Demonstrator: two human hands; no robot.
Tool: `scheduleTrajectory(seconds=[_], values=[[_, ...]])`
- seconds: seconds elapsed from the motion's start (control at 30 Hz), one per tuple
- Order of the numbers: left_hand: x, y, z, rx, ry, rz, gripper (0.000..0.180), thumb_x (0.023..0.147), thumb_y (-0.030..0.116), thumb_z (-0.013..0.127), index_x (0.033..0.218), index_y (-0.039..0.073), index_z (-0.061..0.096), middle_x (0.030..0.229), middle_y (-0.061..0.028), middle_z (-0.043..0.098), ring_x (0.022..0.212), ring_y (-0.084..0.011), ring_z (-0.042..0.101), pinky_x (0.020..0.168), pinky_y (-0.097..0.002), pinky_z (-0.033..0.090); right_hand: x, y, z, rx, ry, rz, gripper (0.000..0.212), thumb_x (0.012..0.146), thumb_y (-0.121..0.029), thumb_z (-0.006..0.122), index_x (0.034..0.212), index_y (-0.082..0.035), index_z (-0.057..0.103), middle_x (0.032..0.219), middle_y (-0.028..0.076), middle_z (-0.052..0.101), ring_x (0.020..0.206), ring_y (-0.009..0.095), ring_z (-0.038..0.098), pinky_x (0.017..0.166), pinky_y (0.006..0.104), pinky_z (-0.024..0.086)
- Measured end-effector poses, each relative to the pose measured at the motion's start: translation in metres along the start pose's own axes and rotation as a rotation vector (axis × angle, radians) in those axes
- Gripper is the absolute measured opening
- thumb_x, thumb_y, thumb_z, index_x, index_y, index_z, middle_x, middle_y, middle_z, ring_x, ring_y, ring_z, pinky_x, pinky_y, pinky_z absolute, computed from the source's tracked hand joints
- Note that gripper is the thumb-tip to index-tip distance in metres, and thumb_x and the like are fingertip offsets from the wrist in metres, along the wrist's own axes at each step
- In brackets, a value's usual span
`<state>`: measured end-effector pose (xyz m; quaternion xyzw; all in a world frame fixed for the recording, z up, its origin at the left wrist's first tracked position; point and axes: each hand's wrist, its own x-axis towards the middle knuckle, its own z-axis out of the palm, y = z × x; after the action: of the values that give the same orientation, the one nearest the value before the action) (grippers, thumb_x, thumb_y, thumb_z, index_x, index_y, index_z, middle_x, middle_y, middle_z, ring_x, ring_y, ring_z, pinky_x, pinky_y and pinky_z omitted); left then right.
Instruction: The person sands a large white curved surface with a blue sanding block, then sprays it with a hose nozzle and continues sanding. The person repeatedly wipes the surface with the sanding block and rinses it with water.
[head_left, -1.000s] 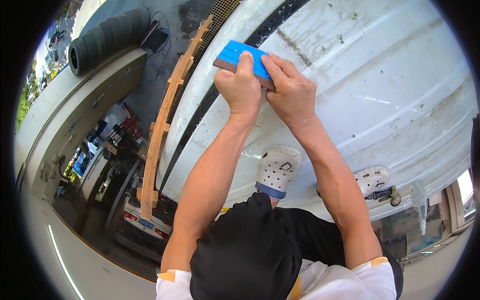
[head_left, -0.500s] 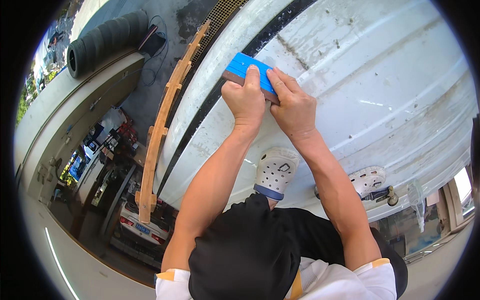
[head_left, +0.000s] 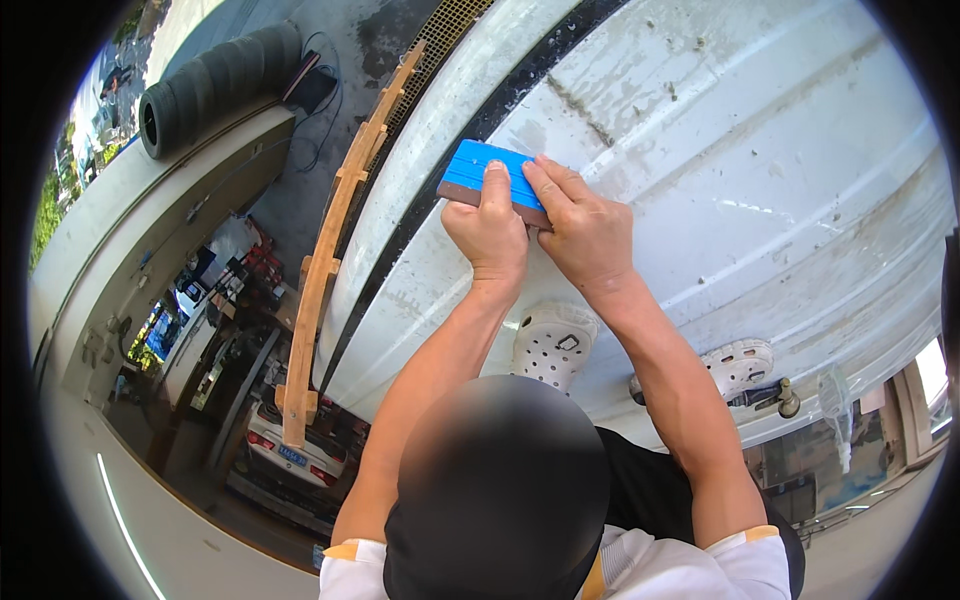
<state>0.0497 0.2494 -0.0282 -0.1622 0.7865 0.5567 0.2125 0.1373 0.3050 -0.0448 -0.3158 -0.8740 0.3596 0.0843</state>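
Note:
A blue squeegee (head_left: 475,165) with a brown felt-like edge is gripped in both my hands at the upper middle of the view. My left hand (head_left: 487,232) is closed round its near side, thumb flat on the blue face. My right hand (head_left: 583,222) holds its right end, fingers laid over the top. The squeegee is over the white ribbed panel (head_left: 720,190), beside a black strip (head_left: 480,122); I cannot tell if its brown edge touches. Patches of wet and dark grime mark the panel beyond my hands.
My white clogs (head_left: 553,340) rest on the panel. By the right one lie a dark tool with a brass-coloured end (head_left: 788,400) and a clear plastic piece (head_left: 834,405). A wooden ladder-like frame (head_left: 330,240) runs along the left edge; tyres (head_left: 215,90) and a white car (head_left: 290,445) are beyond.
Both hands and the squeegee have moved toward me and slightly left along the panel. Both hands keep hold of it. My head has leaned forward, covering more of the left clog.

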Motion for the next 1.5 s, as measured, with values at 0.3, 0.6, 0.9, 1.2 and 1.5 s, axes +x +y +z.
scheduleTrajectory(seconds=[0.3,0.6,0.9,1.2,1.5], values=[[-0.009,0.005,0.000,-0.068,-0.023,-0.188,0.021,0.100,0.016,0.067,0.084,0.003,0.065,0.083,-0.0031,0.068,0.066,-0.0115,0.062,0.053,-0.0310,0.048,0.003,0.011,-0.004,-0.020,0.030,-0.079,0.046,0.073,-0.010,0.082,0.118,-0.016,0.078,0.120,0.001,0.079,0.077,0.019,0.079,0.058,0.0319,0.061],[0.030,0.004,0.029,-0.199,0.021,-0.115,0.021,0.099,0.023,0.069,0.086,0.007,0.065,0.076,-0.0058,0.067,0.055,-0.0151,0.060,0.045,-0.0330,0.044,0.061,0.017,-0.006,-0.090,0.023,-0.154,0.048,0.073,-0.009,0.081,0.120,-0.018,0.077,0.123,-0.002,0.077,0.083,0.022,0.079,0.064,0.0365,0.063],[-0.020,0.001,0.020,-0.263,-0.068,-0.248,0.026,0.106,0.029,0.067,0.090,0.009,0.064,0.074,-0.0006,0.063,0.055,-0.0087,0.055,0.045,-0.0275,0.042,0.002,0.018,-0.034,-0.098,0.140,0.025,0.079,0.074,0.001,0.077,0.149,-0.009,0.057,0.142,0.014,0.066,0.104,0.032,0.073,0.079,0.0382,0.062],[-0.065,0.015,0.003,-0.414,-0.247,-0.451,0.034,0.108,0.041,0.066,0.097,0.009,0.064,0.084,-0.0012,0.067,0.070,-0.0092,0.062,0.057,-0.0278,0.051,-0.054,-0.024,-0.052,1.178,0.100,0.823,0.046,0.102,-0.031,0.075,0.130,0.004,0.068,0.108,0.010,0.075,0.089,0.012,0.066,0.072,0.0298,0.053],[-0.082,-0.004,-0.007,-0.440,-0.349,-0.439,0.026,0.108,0.034,0.067,0.109,0.008,0.068,0.104,0.0003,0.070,0.094,-0.0081,0.061,0.079,-0.0298,0.052,-0.039,-0.042,-0.035,0.947,0.264,0.840,0.033,0.108,-0.032,0.067,0.096,-0.002,0.074,0.089,0.000,0.071,0.079,0.007,0.061,0.068,0.0265,0.050]])
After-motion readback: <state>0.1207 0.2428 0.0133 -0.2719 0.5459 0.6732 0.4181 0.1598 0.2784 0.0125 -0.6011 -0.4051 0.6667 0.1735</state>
